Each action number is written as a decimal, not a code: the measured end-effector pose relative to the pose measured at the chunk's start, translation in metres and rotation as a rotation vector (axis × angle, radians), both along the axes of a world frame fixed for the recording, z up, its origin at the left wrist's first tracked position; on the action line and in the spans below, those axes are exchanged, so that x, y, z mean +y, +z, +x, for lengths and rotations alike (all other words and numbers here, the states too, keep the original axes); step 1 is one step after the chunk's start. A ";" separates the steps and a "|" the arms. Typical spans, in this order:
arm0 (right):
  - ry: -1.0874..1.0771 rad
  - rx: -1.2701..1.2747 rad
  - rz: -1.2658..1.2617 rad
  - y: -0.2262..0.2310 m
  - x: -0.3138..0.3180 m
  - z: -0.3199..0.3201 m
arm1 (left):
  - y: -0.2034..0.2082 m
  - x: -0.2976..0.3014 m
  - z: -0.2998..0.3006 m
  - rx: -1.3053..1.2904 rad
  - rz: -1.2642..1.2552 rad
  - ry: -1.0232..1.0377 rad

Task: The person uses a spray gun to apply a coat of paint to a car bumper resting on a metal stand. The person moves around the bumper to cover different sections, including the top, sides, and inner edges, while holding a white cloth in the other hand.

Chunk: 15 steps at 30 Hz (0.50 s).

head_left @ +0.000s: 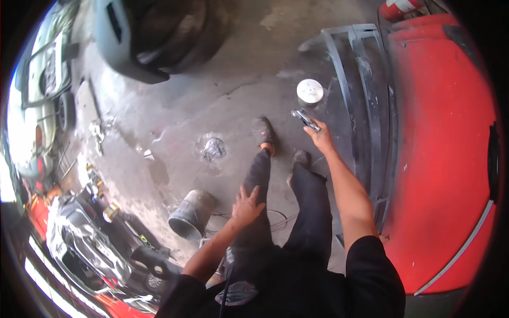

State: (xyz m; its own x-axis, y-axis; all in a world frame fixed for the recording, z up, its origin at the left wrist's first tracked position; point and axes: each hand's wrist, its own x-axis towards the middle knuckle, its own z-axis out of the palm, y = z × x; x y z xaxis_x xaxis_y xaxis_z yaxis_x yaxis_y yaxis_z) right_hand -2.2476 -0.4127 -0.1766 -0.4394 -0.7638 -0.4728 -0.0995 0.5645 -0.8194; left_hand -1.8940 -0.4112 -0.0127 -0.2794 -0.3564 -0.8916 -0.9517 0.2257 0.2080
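My right hand is stretched forward, its fingers closed around a shiny metal hand tool whose exact kind I cannot make out. Just beyond the tool stands a round can with a white top on the floor. Fingers spread, my left hand lies on the dark trouser leg at my left thigh, holding nothing.
A red car panel fills the right side, with long grey bumper-like parts beside it. A grey bumper lies at the far left. Nearer are a tipped bucket and a crumpled silvery wad. Cars stand along the left.
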 end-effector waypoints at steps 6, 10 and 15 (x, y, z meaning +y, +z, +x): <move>-0.048 0.047 0.041 -0.171 -0.057 -0.044 | -0.076 -0.083 -0.008 0.010 -0.100 -0.041; -0.093 0.009 0.044 -0.258 -0.111 -0.073 | -0.098 -0.127 -0.005 0.064 -0.105 0.054; -0.146 -0.032 0.115 -0.341 -0.157 -0.091 | -0.106 -0.147 0.000 0.092 -0.146 0.022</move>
